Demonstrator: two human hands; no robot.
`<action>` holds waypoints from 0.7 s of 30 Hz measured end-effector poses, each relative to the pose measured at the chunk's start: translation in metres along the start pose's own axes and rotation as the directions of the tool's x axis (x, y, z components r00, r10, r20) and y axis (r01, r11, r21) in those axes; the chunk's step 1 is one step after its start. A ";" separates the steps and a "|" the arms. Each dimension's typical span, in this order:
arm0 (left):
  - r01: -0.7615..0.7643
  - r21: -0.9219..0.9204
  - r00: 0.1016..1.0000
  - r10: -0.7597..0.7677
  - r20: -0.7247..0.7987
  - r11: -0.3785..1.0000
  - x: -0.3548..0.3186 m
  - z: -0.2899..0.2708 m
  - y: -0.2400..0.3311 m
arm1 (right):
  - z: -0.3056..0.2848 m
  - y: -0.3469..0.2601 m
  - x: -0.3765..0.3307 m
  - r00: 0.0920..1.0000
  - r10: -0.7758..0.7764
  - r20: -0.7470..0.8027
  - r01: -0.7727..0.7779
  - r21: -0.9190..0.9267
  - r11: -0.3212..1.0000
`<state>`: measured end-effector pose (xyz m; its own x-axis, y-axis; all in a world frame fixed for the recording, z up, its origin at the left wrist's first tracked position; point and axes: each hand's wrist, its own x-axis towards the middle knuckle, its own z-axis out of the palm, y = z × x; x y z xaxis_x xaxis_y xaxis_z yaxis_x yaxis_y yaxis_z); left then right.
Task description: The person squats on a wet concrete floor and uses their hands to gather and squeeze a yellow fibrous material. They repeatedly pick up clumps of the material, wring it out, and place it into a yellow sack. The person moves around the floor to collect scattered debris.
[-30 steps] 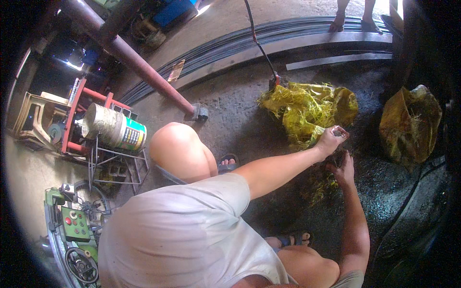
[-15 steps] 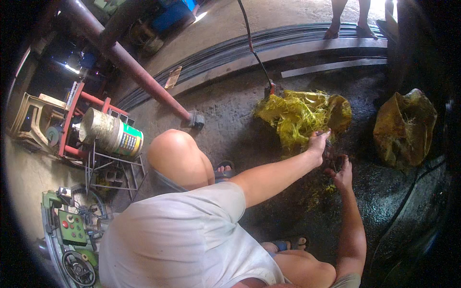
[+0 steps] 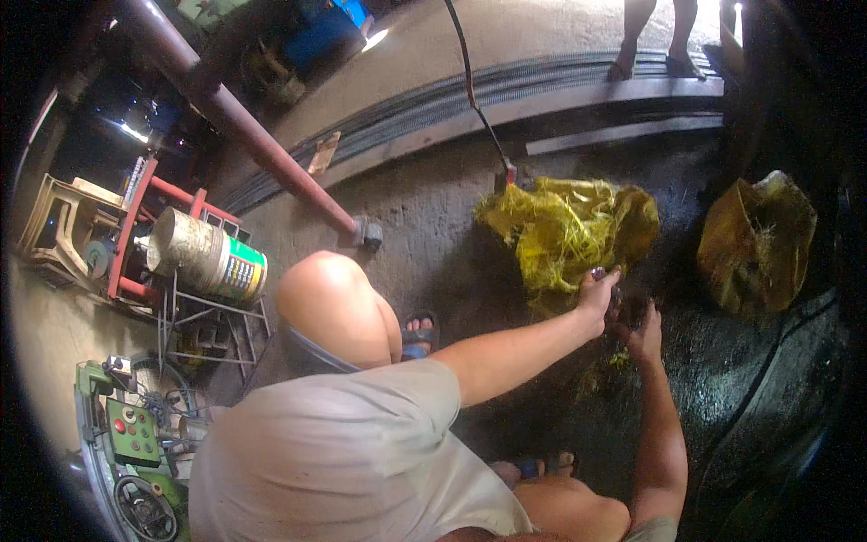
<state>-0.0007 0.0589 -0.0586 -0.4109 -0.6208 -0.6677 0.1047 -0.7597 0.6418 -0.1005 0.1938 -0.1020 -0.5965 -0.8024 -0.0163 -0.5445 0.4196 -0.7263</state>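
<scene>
The left hand (image 3: 596, 300) was curled near the lower edge of a frayed, yellow woven-plastic sack (image 3: 578, 226), right of centre in the frame; its grip could not be determined. The right hand (image 3: 643, 336), lower right, had fingers extended; its contents were indistinct. A rounded brownish-yellow sack (image 3: 757, 244) occupied the frame's right side.

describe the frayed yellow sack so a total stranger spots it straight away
Find the long red pole slanting to the floor. Right of its foot, just beyond the left hand, lies the yellow sack. Brighter colour and heavier fraying set it apart from the browner sack farther right.
</scene>
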 end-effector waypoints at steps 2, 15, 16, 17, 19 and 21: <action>0.092 -0.121 0.992 -0.081 0.096 0.988 0.005 0.002 -0.005 | 0.016 0.029 0.002 0.994 -0.086 -0.066 0.088 0.025 0.996; 0.234 -0.045 0.968 -0.229 0.099 0.971 0.110 -0.064 0.007 | 0.040 -0.022 0.023 1.000 0.014 -0.025 -0.010 0.144 0.990; 0.283 -0.072 0.940 -0.261 0.221 0.956 0.077 -0.021 -0.006 | 0.021 0.010 0.013 0.990 -0.006 -0.138 0.031 0.183 0.983; 0.346 -0.098 0.896 -0.297 0.329 0.933 0.049 0.016 0.002 | 0.011 0.036 0.019 0.968 -0.023 -0.250 0.077 0.207 0.975; 0.295 0.112 0.947 -0.306 0.098 0.949 -0.022 0.049 0.046 | -0.018 0.018 0.012 0.977 -0.026 -0.211 0.043 0.075 0.996; 0.188 -0.032 0.974 -0.182 0.132 0.982 0.024 -0.002 0.051 | -0.056 -0.079 0.010 0.997 0.070 -0.037 -0.063 0.157 0.986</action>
<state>-0.0038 0.0054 -0.0426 -0.5389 -0.4407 -0.7179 0.0548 -0.8688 0.4922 -0.0966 0.1764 -0.0065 -0.6544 -0.7550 -0.0419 -0.4061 0.3977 -0.8227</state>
